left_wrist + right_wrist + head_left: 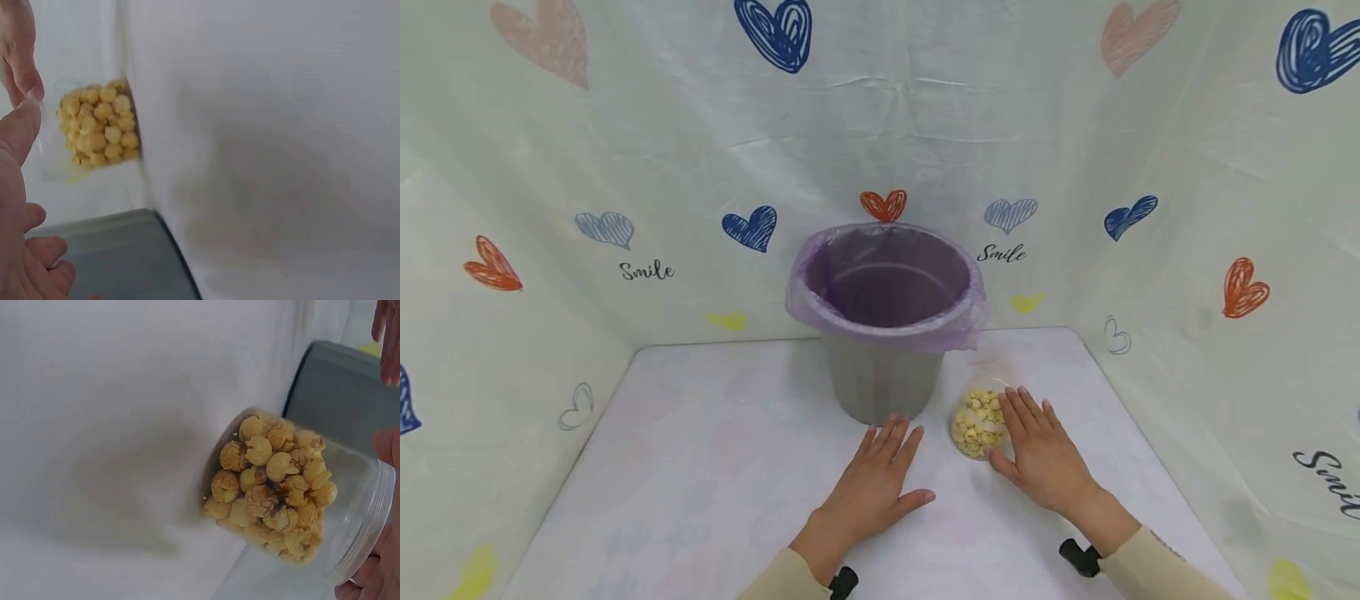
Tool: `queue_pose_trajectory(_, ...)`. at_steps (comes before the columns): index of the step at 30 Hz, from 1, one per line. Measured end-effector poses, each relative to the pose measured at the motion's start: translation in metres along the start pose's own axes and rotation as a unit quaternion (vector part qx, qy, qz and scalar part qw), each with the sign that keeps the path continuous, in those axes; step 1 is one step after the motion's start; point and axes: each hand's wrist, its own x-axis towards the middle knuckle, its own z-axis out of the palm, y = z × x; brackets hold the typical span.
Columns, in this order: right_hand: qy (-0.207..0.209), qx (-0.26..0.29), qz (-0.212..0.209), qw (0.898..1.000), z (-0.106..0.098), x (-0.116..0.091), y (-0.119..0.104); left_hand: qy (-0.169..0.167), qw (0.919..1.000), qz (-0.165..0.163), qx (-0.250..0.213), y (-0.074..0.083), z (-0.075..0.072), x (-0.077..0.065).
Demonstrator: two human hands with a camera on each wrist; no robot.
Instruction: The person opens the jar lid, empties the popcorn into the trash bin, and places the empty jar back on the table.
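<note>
A clear jar (pixel 977 429), partly filled with yellow popcorn (pixel 269 487), stands upright on the table, to the right of the bin. My right hand (pixel 1045 458) is beside the jar's right side, fingers extended and thumb toward its near side. In the right wrist view its thumb and fingers lie around the jar's rim (pixel 365 531); whether they touch is unclear. Closer to the bin, my left hand (pixel 872 492) reaches forward with spread, straight fingers and holds nothing. The left wrist view shows the popcorn (pixel 100 125) beyond the thumb.
A grey bin (pixel 883 383) with a purple plastic liner (pixel 887 329) folded over its rim stands at the back middle of the white table (pixel 700 450). A pale sheet (pixel 880 125) printed with hearts hangs behind and along both sides.
</note>
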Motion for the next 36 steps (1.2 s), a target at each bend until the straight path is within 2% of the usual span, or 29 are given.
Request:
queue_pose_trajectory(7,0.018,0.002,-0.06,0.998,0.002,-0.002,-0.037,0.015,0.9998,0.01,0.003,0.004,-0.008,-0.001)
queue_pose_trajectory(12,0.038,0.008,-0.112,0.993,0.002,-0.003,-0.06,0.03,0.9994,0.011,0.009,0.002,-0.013,-0.01)
queue_pose_trajectory(18,0.032,0.02,-0.162,0.986,0.001,-0.002,-0.084,0.05,0.9985,0.013,0.014,-0.004,-0.018,-0.033)
queue_pose_trajectory(27,0.021,0.03,-0.215,0.976,0.002,0.004,-0.109,0.093,0.9945,0.01,0.049,-0.014,-0.029,-0.069)
queue_pose_trajectory(36,0.017,0.026,-0.249,0.968,0.003,0.008,-0.129,0.105,0.9932,0.0,0.049,-0.019,-0.039,-0.097)
